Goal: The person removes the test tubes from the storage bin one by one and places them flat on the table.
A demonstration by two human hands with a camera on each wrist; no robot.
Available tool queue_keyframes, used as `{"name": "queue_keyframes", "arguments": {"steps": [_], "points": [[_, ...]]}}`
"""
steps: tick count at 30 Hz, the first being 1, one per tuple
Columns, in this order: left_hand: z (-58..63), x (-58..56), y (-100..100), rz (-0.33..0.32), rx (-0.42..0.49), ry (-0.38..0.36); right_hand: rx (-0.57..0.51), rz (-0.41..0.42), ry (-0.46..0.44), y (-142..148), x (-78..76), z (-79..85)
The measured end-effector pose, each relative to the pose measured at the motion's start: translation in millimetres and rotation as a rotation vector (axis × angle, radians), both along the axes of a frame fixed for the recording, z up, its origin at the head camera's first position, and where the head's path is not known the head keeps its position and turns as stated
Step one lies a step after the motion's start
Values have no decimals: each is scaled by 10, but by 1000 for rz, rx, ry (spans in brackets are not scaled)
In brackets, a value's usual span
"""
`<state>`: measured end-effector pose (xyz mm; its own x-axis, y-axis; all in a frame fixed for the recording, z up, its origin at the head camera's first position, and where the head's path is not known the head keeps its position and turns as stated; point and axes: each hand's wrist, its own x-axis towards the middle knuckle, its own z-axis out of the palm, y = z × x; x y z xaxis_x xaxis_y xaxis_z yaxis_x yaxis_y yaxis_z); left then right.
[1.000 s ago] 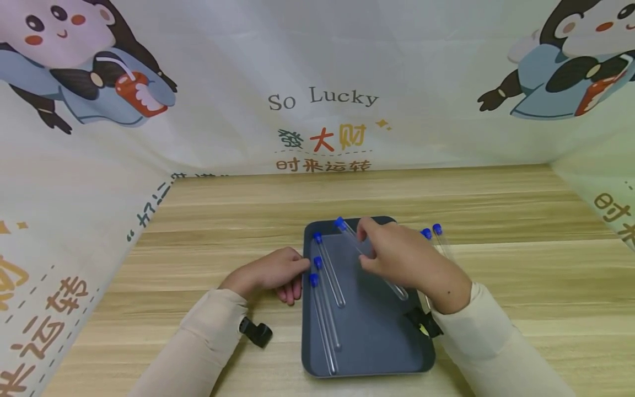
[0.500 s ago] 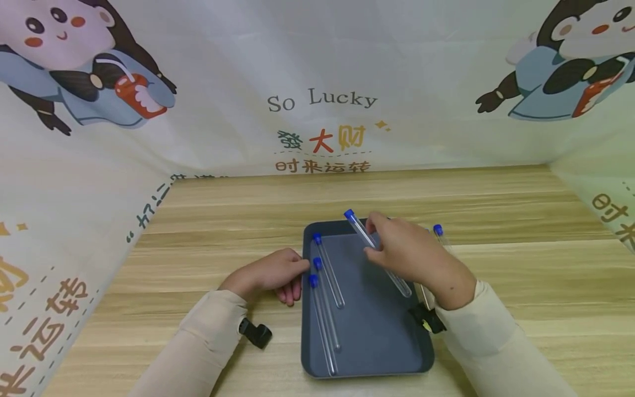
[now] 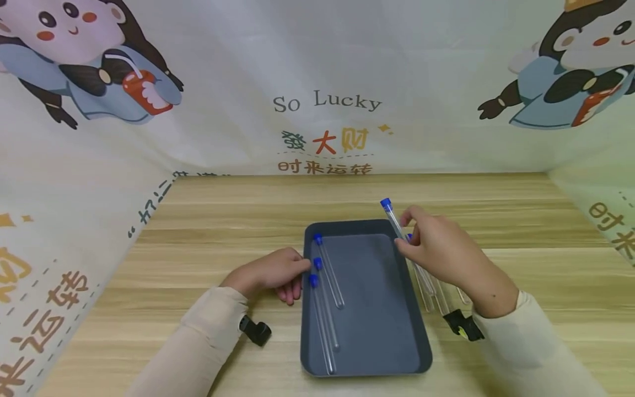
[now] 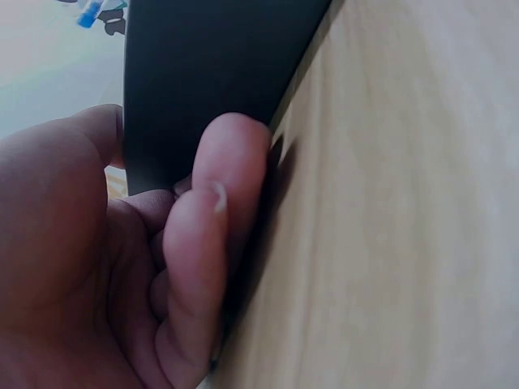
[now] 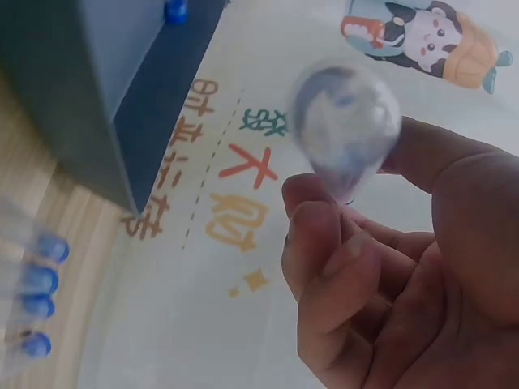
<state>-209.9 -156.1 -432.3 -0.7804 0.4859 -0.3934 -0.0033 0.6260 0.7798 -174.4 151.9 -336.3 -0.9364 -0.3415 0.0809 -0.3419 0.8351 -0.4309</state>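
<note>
My right hand (image 3: pixel 441 248) pinches a clear test tube (image 3: pixel 391 214) with a blue cap, between thumb and fingers, over the right rim of a dark grey tray (image 3: pixel 382 331). Its rounded end (image 5: pixel 345 121) points at the camera in the right wrist view. Three capped test tubes (image 3: pixel 329 275) lie along the tray's left side, caps toward the far end. My left hand (image 3: pixel 270 270) grips the tray's left edge, thumb at the rim; in the left wrist view its curled fingers (image 4: pixel 231 162) lie by the tray's outer wall (image 4: pixel 211 73).
More test tubes (image 3: pixel 428 298) lie on the wooden table (image 3: pixel 238 215) just right of the tray, partly behind my right hand; several blue caps (image 5: pixel 40 279) show in the right wrist view. A printed cloth (image 3: pixel 218 110) walls the back and sides.
My right hand has moved right with the test tube, from above the tray's middle to past its right rim. The left hand and the three tubes in the tray have stayed put.
</note>
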Motion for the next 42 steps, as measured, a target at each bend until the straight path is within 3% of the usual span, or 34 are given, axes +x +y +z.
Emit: {"name": "queue_keyframes", "arguments": {"steps": [14, 42], "points": [[12, -3, -33, -2, -7, -11, 0, -68, -50, 324, 10, -199], [3, -7, 7, 6, 1, -19, 82, -127, -259, 777, -212, -438]]}}
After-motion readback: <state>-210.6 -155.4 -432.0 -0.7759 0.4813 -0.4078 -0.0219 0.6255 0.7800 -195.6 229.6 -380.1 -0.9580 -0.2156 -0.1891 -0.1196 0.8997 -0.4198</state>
